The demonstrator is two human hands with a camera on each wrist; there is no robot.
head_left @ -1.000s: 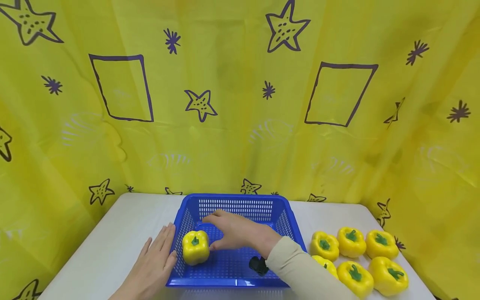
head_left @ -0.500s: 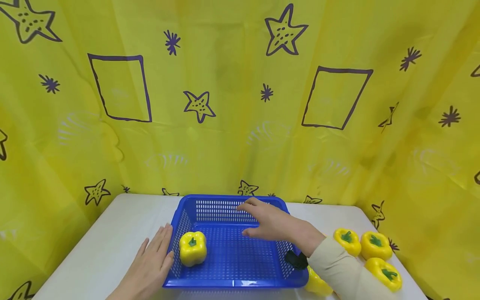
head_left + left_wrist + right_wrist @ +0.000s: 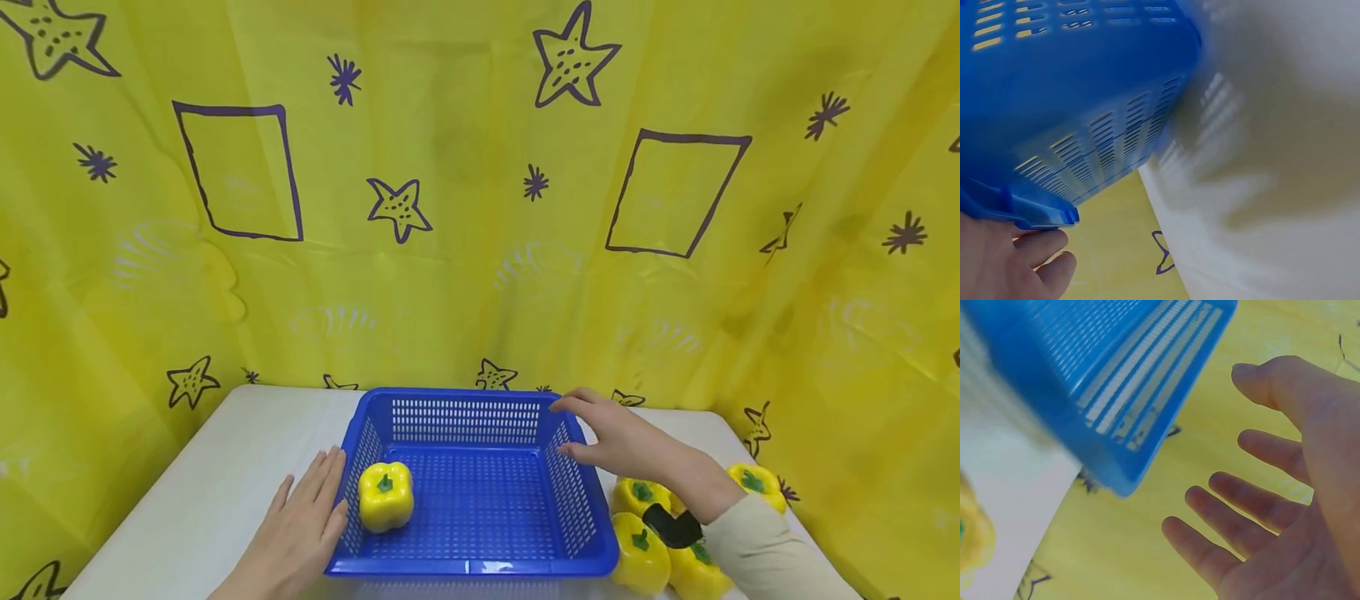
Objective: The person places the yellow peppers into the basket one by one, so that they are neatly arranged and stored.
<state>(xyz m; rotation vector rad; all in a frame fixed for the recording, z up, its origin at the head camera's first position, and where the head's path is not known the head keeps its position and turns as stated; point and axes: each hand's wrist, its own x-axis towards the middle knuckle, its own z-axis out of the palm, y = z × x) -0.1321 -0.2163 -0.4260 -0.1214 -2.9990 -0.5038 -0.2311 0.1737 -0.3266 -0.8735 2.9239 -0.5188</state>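
A blue plastic basket (image 3: 480,568) with slotted walls stands on the table, and one yellow bell pepper (image 3: 386,498) with a green stem sits inside by its left wall. My left hand (image 3: 296,525) rests with straight fingers against the basket's left side; the left wrist view shows its fingertips at the rim. My right hand (image 3: 626,437) hovers over the basket's right rim, fingers spread and holding nothing, as the right wrist view also shows. Below my right forearm lie several more yellow bell peppers (image 3: 640,557), partly hidden by the arm and a black wrist strap (image 3: 672,527).
The white table (image 3: 277,425) extends left of the basket and behind the peppers on the right. A yellow curtain (image 3: 450,308) with starfish drawings hangs close behind the table and along both sides.
My right hand has moved right, from beside the pepper in the basket, across to the right rim. My left hand and that pepper keep their places.
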